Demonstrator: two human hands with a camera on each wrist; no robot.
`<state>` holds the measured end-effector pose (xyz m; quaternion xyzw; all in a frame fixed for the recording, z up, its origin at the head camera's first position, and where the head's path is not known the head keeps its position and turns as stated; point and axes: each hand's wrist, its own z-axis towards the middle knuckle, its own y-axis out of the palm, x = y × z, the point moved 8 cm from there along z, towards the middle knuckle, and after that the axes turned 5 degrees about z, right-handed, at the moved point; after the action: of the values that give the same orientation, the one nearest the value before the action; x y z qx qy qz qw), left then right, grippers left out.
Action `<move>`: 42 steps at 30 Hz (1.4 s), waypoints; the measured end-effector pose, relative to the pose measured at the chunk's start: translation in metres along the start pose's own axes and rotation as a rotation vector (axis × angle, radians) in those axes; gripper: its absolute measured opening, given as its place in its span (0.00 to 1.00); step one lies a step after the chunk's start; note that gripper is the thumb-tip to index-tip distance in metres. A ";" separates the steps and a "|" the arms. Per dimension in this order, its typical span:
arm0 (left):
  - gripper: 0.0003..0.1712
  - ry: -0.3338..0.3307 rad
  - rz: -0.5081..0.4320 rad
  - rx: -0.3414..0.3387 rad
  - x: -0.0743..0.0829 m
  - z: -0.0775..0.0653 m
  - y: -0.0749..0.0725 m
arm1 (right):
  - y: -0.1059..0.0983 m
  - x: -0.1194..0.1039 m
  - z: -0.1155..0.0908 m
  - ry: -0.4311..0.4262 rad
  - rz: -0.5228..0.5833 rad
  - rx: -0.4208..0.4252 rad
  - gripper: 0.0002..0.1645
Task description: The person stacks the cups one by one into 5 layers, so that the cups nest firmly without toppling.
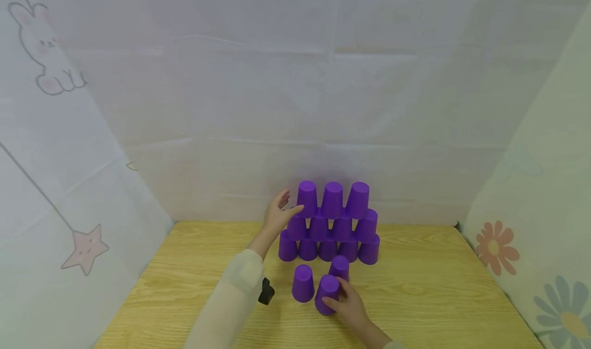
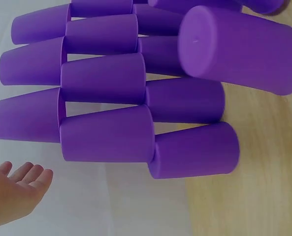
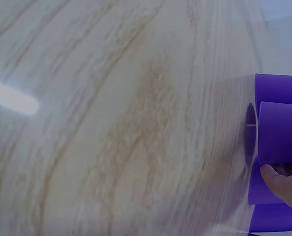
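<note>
Purple cups stand upside down in a stacked wall, with several in the bottom row (image 1: 328, 249), several in the middle row (image 1: 318, 229) and three on top. My left hand (image 1: 278, 216) is at the wall's upper left, fingers spread, its thumb overlapping the top-left cup (image 1: 307, 197). In the left wrist view, straight fingers (image 2: 35, 177) show beside that cup (image 2: 27, 115). In front of the wall, my right hand (image 1: 351, 305) grips a purple cup (image 1: 327, 292) by its side, thumb toward me. The right wrist view shows this cup (image 3: 283, 132) at its right edge.
Two more upturned purple cups stand in front of the wall, one on the left (image 1: 302, 284) and one behind the gripped cup (image 1: 339, 268). A small black object (image 1: 266, 291) lies by my left sleeve. A white cloth (image 1: 258, 108) hangs behind the wooden table (image 1: 415, 287).
</note>
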<state>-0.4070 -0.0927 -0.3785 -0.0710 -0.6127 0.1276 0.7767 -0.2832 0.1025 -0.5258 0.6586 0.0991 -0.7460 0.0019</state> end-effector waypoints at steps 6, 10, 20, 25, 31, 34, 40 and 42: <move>0.38 0.002 -0.091 -0.001 -0.009 -0.021 -0.011 | -0.003 -0.010 0.000 -0.020 0.020 -0.044 0.34; 0.38 -0.003 -0.123 0.000 -0.016 -0.037 -0.014 | -0.007 -0.017 0.000 -0.043 -0.010 -0.054 0.33; 0.37 -0.001 -0.057 -0.060 -0.040 -0.073 -0.001 | -0.015 -0.035 0.004 -0.028 -0.013 -0.097 0.35; 0.38 -0.002 -0.034 -0.112 -0.045 -0.095 0.007 | -0.019 -0.051 0.008 -0.084 0.018 -0.111 0.33; 0.38 0.011 0.014 -0.138 -0.050 -0.113 0.017 | -0.023 -0.089 0.009 -0.076 0.030 -0.106 0.30; 0.39 0.022 0.021 -0.157 -0.057 -0.117 0.024 | -0.026 -0.100 0.012 -0.067 0.019 -0.109 0.29; 0.38 0.006 0.008 -0.175 -0.048 -0.129 0.033 | -0.031 -0.118 0.020 -0.062 -0.043 -0.121 0.28; 0.38 0.023 0.025 -0.165 -0.054 -0.130 0.036 | -0.033 -0.127 0.022 -0.079 -0.080 -0.110 0.28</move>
<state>-0.2967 -0.0676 -0.4696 -0.1440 -0.6113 0.0854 0.7735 -0.2929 0.1153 -0.3934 0.6229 0.1660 -0.7644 0.0122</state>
